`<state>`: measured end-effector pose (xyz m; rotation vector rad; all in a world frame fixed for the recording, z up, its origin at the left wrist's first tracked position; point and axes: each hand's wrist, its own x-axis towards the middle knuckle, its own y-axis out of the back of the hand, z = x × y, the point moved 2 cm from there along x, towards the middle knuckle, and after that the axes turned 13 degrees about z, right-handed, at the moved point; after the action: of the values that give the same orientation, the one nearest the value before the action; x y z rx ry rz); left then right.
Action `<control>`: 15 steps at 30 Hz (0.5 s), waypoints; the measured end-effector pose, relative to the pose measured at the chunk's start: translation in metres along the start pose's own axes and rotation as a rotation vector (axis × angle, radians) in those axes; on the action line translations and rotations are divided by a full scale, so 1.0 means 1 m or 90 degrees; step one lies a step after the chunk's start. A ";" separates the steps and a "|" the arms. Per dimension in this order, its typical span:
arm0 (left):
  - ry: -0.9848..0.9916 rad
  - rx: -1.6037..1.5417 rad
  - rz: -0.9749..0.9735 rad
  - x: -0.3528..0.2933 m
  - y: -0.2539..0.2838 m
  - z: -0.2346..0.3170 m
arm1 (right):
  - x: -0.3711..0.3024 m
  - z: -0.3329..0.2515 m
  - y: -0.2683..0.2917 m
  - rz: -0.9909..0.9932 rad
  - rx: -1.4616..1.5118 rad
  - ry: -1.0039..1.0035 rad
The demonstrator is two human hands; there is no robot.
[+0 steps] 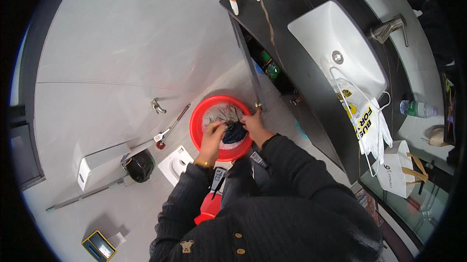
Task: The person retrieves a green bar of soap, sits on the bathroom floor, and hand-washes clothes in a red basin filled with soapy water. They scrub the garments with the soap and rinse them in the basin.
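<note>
A red basin stands on the floor in front of me, with whitish suds around wet cloth. In it lies a garment with a grey part and a dark navy part. My left hand, a gold band at its wrist, reaches over the left side with its fingertips pinched on the cloth. At the right rim, my right hand has its fingers closed on the garment's edge. Both hands are close together, the dark fabric between them. The bottom of the basin is hidden.
Left of the basin are a wall tap, a long-handled brush, a white floor fixture and a black-lined bin. To the right, a dark counter carries a white sink, a hanger with a printed white item and a bottle.
</note>
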<state>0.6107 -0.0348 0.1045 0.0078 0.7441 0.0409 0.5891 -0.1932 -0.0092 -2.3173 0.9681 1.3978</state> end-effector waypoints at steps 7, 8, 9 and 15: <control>-0.390 0.498 0.004 0.060 -0.103 0.020 | -0.044 0.008 -0.033 -0.025 0.130 0.086; -0.332 0.515 -0.018 0.066 -0.105 0.018 | -0.048 0.010 -0.033 -0.057 0.133 0.107; -0.260 0.541 -0.051 0.070 -0.105 0.016 | -0.050 0.013 -0.033 -0.091 0.136 0.131; -0.229 0.727 -0.030 0.084 -0.078 0.024 | -0.043 0.062 -0.050 -0.290 0.162 0.247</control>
<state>0.6916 -0.1095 0.0632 1.0587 0.3259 -0.4238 0.5665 -0.1058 -0.0089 -2.4434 0.6008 0.6270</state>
